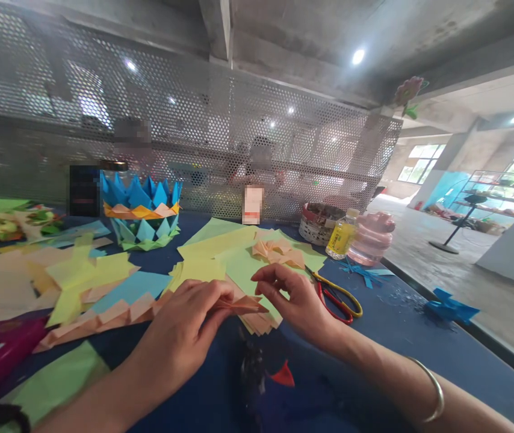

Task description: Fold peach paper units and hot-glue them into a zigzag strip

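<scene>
My left hand (187, 325) is closed in a pinch on a folded piece of orange paper (245, 305), whose pointed end sticks out to the right. Just past that end hovers my right hand (300, 300), thumb and fingertips curved and a little apart, with nothing visible between them. Beneath both hands lie loose sheets of green paper (248, 270) and yellow paper (198, 270). A chain of folded orange paper (126, 314) runs leftward from behind my left hand. Scissors (338, 297) with yellow and red handles rest right beside my right hand.
A tiered paper ring (142, 210) in blue, orange and green stands at the back left. Along the back right are a round basket (318, 224), a yellow-labelled bottle (342, 236) and a pink jug (372, 239). A purple tool (8, 349) lies at left. Perforated metal screens the back.
</scene>
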Available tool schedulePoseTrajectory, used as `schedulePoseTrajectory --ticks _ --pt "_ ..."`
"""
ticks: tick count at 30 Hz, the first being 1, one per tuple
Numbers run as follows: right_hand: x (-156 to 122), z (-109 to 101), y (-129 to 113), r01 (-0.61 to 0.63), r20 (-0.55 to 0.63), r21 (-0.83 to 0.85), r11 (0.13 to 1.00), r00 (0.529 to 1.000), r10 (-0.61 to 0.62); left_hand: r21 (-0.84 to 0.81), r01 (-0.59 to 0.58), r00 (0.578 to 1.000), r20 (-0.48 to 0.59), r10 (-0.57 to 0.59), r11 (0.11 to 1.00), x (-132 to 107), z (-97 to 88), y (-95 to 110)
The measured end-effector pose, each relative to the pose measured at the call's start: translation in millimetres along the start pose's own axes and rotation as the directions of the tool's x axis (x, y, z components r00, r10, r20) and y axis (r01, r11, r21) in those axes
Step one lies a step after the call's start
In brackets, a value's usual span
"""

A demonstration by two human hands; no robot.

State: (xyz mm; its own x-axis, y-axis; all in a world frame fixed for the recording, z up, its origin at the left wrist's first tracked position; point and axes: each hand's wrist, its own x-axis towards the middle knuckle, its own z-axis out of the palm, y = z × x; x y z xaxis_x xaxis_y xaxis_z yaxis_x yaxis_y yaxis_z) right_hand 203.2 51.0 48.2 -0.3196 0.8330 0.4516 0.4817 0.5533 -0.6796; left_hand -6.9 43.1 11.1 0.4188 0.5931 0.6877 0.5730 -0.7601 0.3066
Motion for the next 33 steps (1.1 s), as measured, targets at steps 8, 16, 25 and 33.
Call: schedulePoseTrajectory --ticks 8,16,25,33 --pt "0 -2 -2 -0.02 -0.007 -0.018 1.0 1.0 0.02 -0.032 -0.136 0.987 0.077 0.138 0.99 8 -7.6 7" --pt "2 -6 1 -0.079 -0.023 -0.032 0.996 0.997 0.079 -0.041 -0.137 0.99 0.034 0.138 0.99 5 -6.3 8" --pt "9 -13 18 -0.082 -0.043 -0.276 0.958 0.996 0.073 -0.014 -0.17 0.985 -0.016 0.169 0.985 4 -4.3 6" --pt "30 -61 59 -0.146 -0.135 -0.544 0.826 0.987 0.086 -0.025 -0.174 0.985 -0.019 0.173 0.984 4 -2.7 5"
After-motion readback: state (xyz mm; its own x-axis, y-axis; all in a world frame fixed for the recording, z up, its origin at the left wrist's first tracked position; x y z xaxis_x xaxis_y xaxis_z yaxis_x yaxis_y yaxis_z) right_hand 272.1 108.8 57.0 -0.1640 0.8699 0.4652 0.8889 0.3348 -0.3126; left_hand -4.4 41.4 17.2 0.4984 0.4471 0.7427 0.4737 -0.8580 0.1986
